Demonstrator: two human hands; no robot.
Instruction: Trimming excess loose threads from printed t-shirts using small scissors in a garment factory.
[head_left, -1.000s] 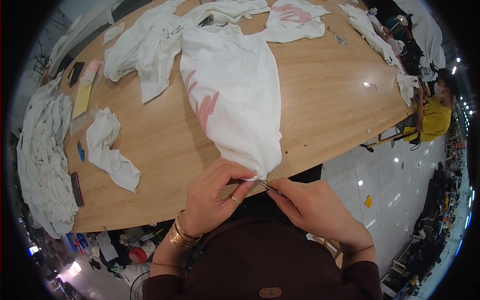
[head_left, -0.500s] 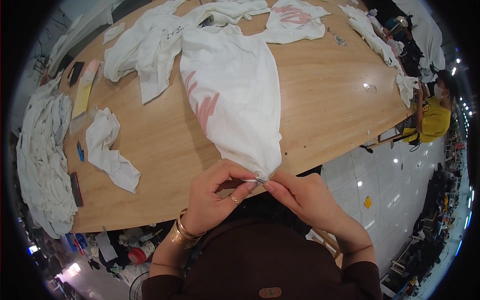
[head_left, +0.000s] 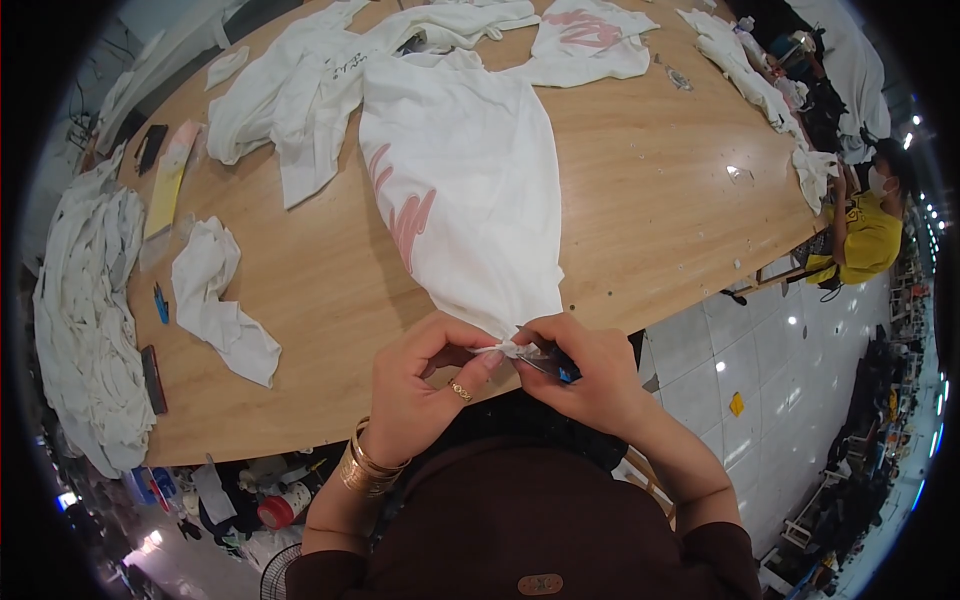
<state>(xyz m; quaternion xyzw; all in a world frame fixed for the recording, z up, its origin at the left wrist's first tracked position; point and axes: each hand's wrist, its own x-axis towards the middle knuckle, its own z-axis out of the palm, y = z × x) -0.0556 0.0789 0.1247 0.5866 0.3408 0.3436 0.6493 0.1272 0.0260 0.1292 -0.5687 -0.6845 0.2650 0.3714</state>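
A white garment piece (head_left: 480,190) with pink scribble-like prints lies lengthwise on the wooden table, its near end bunched up at the table's edge. My left hand (head_left: 425,375) pinches that bunched end between thumb and fingers. Close against it on the right, my right hand (head_left: 590,375) is closed round small thread snips (head_left: 543,363) with metal blades and a bit of blue. The blades' tips lie at the gathered cloth; whether they touch a thread is too small to tell.
The table (head_left: 640,200) carries more white garments (head_left: 285,100), a loose white piece (head_left: 220,300), a heaped white pile (head_left: 90,320) at left, a blue tool (head_left: 160,303) and a yellow strip (head_left: 165,195). A person in yellow (head_left: 868,235) works at the far right.
My right hand has shifted slightly left and turned, so more of the snips shows. The bunched cloth end has risen a little and been drawn together. My left hand keeps its pinch.
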